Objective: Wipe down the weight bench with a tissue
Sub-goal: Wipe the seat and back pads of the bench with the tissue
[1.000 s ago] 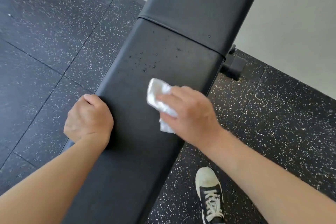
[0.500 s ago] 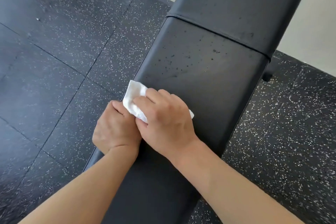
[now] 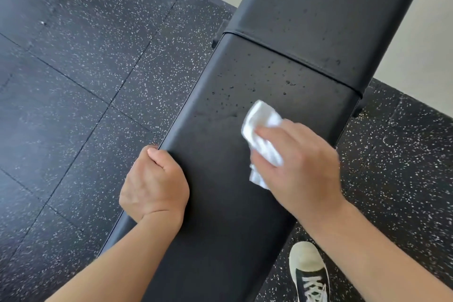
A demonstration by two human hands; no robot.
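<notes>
Fingers: your right hand [image 3: 297, 167] has its fingers curled over a bunched white tissue [image 3: 263, 135], pinning it flat to the pad; your left hand [image 3: 154, 186] is clenched round the left edge of the weight bench [image 3: 220, 203], thumb on top, bracing it.
Tissue: it sits on the near pad, toward the right edge, with its free end sticking out ahead of your fingertips and a tail trailing under the palm.
Bench: its long axis runs away from you, up and slightly right, with a seam [image 3: 291, 56] splitting the near pad from the far pad.
Spots: dark droplets [image 3: 245, 91] speckle the near pad just beyond the tissue, between it and the seam, and more are scattered on the far pad.
Key relation: the unwiped patch lies ahead of your right fingers and a little left, along the bench's length, so your right hand is the nearer one; I judge a push forward toward the seam would meet it.
Floor: speckled rubber tiles [image 3: 85, 81] lie below, and your shoe [image 3: 308, 274] stands beside the bench's right edge.
</notes>
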